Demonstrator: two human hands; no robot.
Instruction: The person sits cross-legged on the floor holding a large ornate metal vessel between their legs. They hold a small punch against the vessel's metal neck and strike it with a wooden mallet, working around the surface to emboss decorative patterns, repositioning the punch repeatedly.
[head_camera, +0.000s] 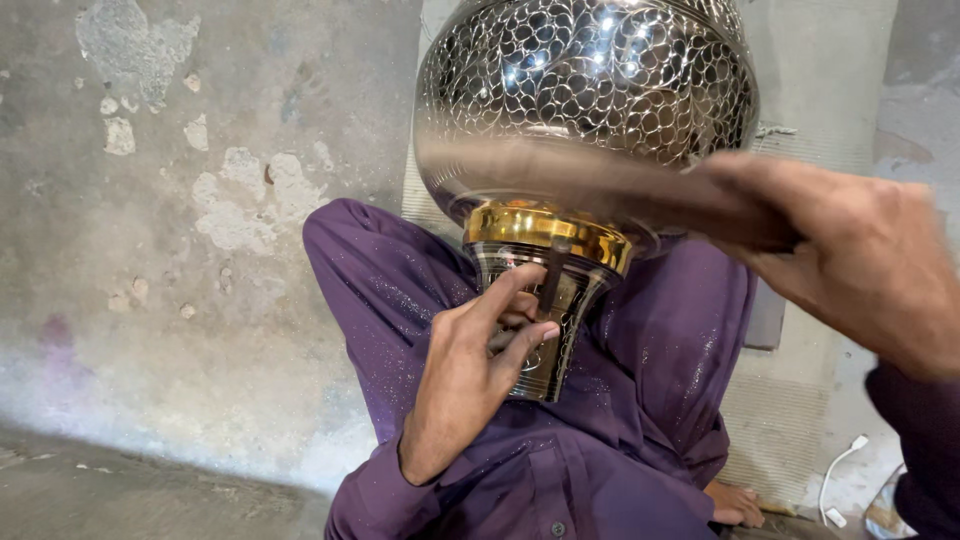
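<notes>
- Loose purple trousers (400, 290), dusted with fine glittering specks.
- Matching purple shirt, buttoned cuff at the left hand (470, 370).
- Purple sleeve at the right hand (860, 260).

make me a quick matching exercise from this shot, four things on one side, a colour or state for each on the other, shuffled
Things:
1. metal pot
2. band on the pot's neck
3. right hand
4. cable on the floor

Colour or state:
a. white
b. silver, covered in a scale pattern
c. gold
d. swinging a motion-blurred tool

Pairs: 1-b, 2-c, 3-d, 4-a
</notes>
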